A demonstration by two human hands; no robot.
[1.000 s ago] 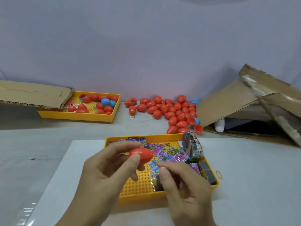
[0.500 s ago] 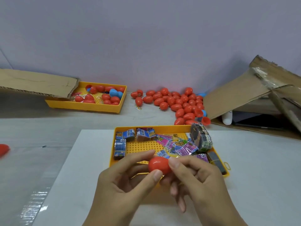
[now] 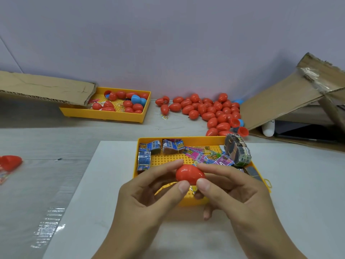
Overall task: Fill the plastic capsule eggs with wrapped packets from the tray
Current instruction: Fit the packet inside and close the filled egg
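Red capsule egg (image 3: 189, 173) held above the near edge of the yellow tray (image 3: 204, 140), pinched between thumb and forefinger of the left hand (image 3: 149, 199) on its left end and of the right hand (image 3: 239, 195) on its right end. Seam between halves not discernible; closed or part-closed, cannot tell. Small glimpse of wrapper just below the egg, possibly a trapped packet corner.

Risks from here:
- Slippage of the smooth shell under fingertip pinch alone; drop into the tray or roll across the counter (image 3: 298, 184).
- Incomplete snap if wrapper caught in the seam; later spring-open.
- Skewed push on the halves; misaligned rims, popped half.

Wrapped packets (image 3: 197, 156) loose in the far part of the tray. Pile of eggs (image 3: 209, 109) far on the counter; second tray (image 3: 112, 114) far left.
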